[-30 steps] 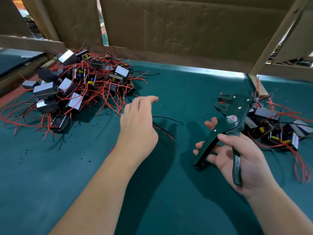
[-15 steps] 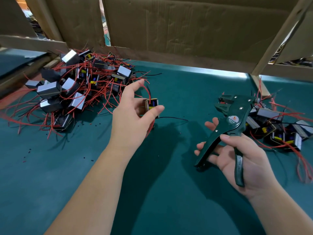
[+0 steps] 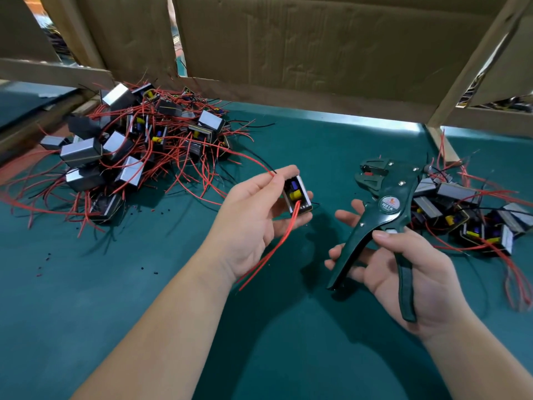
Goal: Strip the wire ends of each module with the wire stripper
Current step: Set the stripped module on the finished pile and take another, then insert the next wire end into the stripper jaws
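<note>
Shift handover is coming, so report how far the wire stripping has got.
Likely done: the smaller pile of modules lies right of the wire stripper, though their wire ends are too small to check. In hand: the left hand holds one module, its red wires hanging free; the right hand holds the stripper, no wire in its jaws yet. Left: the larger pile at far left.

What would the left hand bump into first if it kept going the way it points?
Probably the wire stripper in the right hand: the left hand, holding a module, points toward its head. Depth is unclear, so it might miss.
</note>
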Demonstrator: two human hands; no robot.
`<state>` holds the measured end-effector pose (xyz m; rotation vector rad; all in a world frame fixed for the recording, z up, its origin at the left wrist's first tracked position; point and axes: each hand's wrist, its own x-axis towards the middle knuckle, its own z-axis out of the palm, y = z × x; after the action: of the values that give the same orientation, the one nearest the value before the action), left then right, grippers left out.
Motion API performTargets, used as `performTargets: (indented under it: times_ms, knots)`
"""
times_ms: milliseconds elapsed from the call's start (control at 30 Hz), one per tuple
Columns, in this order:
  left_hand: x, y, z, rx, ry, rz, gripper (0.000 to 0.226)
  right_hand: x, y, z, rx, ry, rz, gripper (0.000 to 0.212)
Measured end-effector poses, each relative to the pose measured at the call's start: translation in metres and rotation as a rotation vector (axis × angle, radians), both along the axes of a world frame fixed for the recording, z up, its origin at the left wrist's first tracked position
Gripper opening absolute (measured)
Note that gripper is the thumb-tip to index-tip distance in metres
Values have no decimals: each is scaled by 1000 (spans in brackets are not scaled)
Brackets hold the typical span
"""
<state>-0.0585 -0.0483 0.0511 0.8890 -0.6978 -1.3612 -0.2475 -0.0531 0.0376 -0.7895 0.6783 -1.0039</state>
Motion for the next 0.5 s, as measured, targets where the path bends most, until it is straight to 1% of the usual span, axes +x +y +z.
performTargets:
  times_ms: [33, 133, 200, 333, 500]
  knots:
    - [0, 0, -1, -9, -61, -3, 26, 0, 0, 0, 0, -1, 4, 61]
    - [-2, 1, -7, -67, -352, 34, 23, 0, 1, 0, 1, -5, 23, 60]
    - [-2, 1, -9, -132, -464, 39, 19, 0, 1, 1, 0, -7, 44, 59]
    - [-2, 2, -9, -200, -489, 13, 17, 0, 1, 0, 0, -8, 70, 56]
    - [-2, 3, -6, -255, -547, 47, 22, 1, 1, 0, -1, -6, 77, 56]
